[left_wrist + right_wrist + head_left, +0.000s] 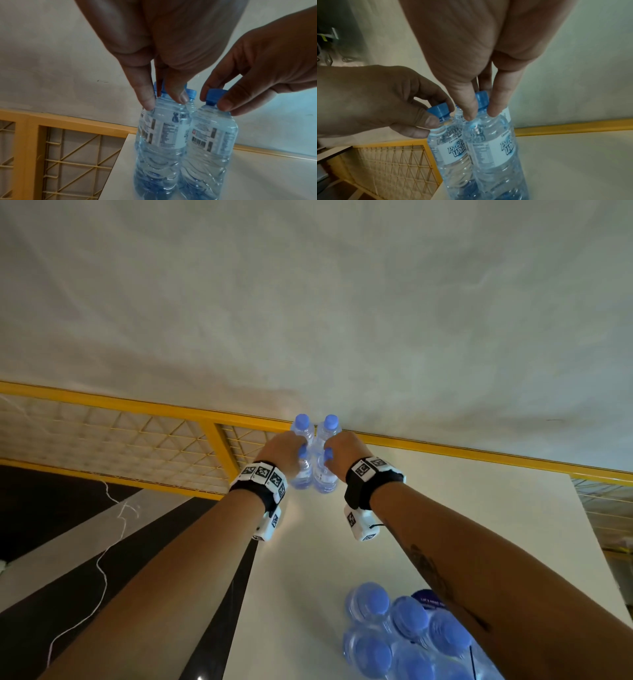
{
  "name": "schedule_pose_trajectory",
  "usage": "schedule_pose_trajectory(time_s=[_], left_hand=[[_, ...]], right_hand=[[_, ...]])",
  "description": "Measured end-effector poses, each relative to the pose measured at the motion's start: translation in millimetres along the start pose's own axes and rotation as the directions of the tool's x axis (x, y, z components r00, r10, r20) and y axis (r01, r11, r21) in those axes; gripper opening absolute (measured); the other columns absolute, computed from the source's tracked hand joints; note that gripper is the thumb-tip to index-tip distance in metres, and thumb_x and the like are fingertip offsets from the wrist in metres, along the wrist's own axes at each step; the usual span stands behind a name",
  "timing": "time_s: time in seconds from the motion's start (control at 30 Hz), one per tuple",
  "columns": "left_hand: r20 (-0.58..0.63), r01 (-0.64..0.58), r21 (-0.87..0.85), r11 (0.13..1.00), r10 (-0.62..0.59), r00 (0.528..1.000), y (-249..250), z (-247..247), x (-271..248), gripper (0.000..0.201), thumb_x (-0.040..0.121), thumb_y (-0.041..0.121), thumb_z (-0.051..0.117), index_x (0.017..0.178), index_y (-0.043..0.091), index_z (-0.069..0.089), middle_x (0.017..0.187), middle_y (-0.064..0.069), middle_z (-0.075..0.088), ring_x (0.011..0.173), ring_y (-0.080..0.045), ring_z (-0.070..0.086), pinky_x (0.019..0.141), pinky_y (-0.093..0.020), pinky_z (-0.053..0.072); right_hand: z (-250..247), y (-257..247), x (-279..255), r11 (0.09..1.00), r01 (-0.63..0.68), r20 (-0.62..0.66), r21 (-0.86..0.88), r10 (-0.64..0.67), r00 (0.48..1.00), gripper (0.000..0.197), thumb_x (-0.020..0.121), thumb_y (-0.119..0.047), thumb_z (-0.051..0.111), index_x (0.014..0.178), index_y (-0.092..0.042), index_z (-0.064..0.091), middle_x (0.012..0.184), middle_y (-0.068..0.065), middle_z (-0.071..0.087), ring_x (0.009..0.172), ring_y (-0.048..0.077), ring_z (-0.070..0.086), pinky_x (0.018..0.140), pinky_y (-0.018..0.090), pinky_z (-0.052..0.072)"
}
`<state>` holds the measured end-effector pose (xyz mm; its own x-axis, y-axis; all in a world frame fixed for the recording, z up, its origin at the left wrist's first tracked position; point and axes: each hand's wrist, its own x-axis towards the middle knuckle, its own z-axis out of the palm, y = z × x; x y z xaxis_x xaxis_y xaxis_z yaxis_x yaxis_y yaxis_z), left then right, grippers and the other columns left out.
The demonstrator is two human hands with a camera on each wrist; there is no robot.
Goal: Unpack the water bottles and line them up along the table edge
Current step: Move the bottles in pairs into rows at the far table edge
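Four water bottles stand upright in a tight cluster at the far left corner of the white worktop [445, 508], close to its far edge, where a yellow rail [479, 451] runs along the wall. The two rear bottles [317, 428] stand free, their blue caps clear of the hands. The left hand [282, 451] pinches the near left bottle [161, 142] at its neck, fingertips [147, 102] curled around the cap and shoulder. The right hand [344, 451] pinches the near right bottle [493, 155] the same way, thumb and finger on either side of its blue cap [482, 100]. Both held bottles have their bases on or just above the worktop; I cannot tell which. The near pair touch side by side.

At the near edge of the worktop, towards the right, lies the shrink-wrapped pack [404, 642] with more blue-capped bottles inside, well apart from the cluster. Beyond the worktop's left edge a yellow wire-mesh panel [120, 440] stands against the wall.
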<state>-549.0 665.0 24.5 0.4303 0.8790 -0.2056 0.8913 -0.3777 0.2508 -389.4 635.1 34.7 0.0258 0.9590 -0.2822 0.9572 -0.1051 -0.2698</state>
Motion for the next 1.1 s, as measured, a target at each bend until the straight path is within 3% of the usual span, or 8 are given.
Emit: schedule_pose_trajectory(time_s=[0.1,0.27,0.47,0.73,0.83,0.93,1.0,1.1], left_hand=[[-0.009,0.013,0.008,1.000,-0.013,1.000,-6.3,3.0,8.2,0.016,0.097,0.014,0.059,0.111,0.016,0.066,0.112,-0.006,0.066,0.108,-0.029,0.064,0.085,-0.035,0.047],[-0.001,0.021,0.059,0.998,-0.021,1.000,1.3,-5.9,6.2,0.012,0.099,0.008,0.052,0.101,0.013,0.063,0.089,0.001,0.052,0.101,-0.030,0.062,0.077,-0.031,0.039],[0.003,0.047,0.034,0.998,-0.047,0.999,1.2,-7.0,12.5,0.033,0.097,0.008,0.061,0.130,0.012,0.064,0.125,-0.011,0.064,0.118,-0.032,0.062,0.096,-0.036,0.049],[-0.022,0.047,-0.003,0.999,-0.047,0.999,-0.8,-4.9,11.3,0.026,0.097,0.010,0.063,0.122,0.014,0.066,0.120,-0.011,0.066,0.113,-0.032,0.064,0.087,-0.032,0.046],[-0.010,0.067,-0.080,0.995,-0.068,0.998,1.6,-4.5,-1.0,0.037,0.100,0.014,0.059,0.136,0.018,0.058,0.132,-0.010,0.063,0.114,-0.030,0.061,0.091,-0.037,0.049],[-0.089,0.071,-0.141,0.987,-0.084,0.992,3.0,-3.0,-31.2,0.072,0.095,0.024,0.070,0.158,0.028,0.035,0.155,-0.003,0.043,0.138,-0.030,0.046,0.107,-0.047,0.049],[-0.211,0.040,-0.161,0.986,-0.074,0.975,10.8,0.2,-60.6,0.065,0.093,0.035,0.073,0.151,0.026,0.046,0.145,-0.001,0.052,0.133,-0.028,0.050,0.104,-0.048,0.051],[-0.183,-0.045,-0.312,0.949,-0.014,0.983,37.6,12.6,-111.6,0.043,0.094,0.043,0.071,0.133,0.026,0.064,0.128,0.004,0.065,0.115,-0.018,0.062,0.104,-0.041,0.050]], right_hand=[[2.8,0.9,13.5,0.996,-0.042,-0.020,0.081,0.043,0.999,0.007,0.089,-0.014,0.061,0.085,-0.011,0.066,0.080,0.004,0.060,0.082,0.027,0.067,0.066,0.030,0.048],[4.1,2.5,17.5,0.986,-0.100,-0.028,0.132,0.104,0.994,0.009,0.086,-0.014,0.063,0.078,-0.014,0.062,0.084,0.007,0.068,0.079,0.026,0.069,0.070,0.032,0.055],[-1.6,-0.5,13.2,0.993,-0.080,-0.051,0.086,0.084,0.995,0.011,0.087,-0.018,0.065,0.078,-0.015,0.060,0.084,0.006,0.066,0.078,0.025,0.067,0.066,0.030,0.052],[-5.5,-5.8,4.4,0.990,-0.088,-0.032,0.111,0.092,0.995,0.008,0.088,-0.016,0.067,0.083,-0.013,0.062,0.086,0.005,0.062,0.078,0.024,0.064,0.066,0.029,0.048],[1.8,0.3,-1.9,0.985,-0.092,-0.002,0.148,0.093,0.996,0.031,0.082,-0.018,0.076,0.109,-0.010,0.063,0.102,0.007,0.064,0.095,0.027,0.067,0.074,0.031,0.049],[-18.2,0.9,-39.8,0.991,-0.055,-0.009,0.126,0.056,0.998,0.057,0.080,-0.024,0.074,0.129,-0.009,0.049,0.122,0.011,0.057,0.114,0.031,0.059,0.086,0.033,0.045],[-30.1,5.0,-79.0,0.994,-0.017,0.038,0.106,0.013,0.999,0.044,0.092,-0.018,0.064,0.131,-0.003,0.052,0.128,0.016,0.055,0.121,0.033,0.053,0.098,0.033,0.037],[-32.6,23.4,-145.2,0.986,-0.021,0.034,0.165,0.015,0.999,0.049,0.083,-0.022,0.077,0.128,-0.013,0.060,0.124,0.009,0.056,0.113,0.026,0.059,0.098,0.031,0.045]])
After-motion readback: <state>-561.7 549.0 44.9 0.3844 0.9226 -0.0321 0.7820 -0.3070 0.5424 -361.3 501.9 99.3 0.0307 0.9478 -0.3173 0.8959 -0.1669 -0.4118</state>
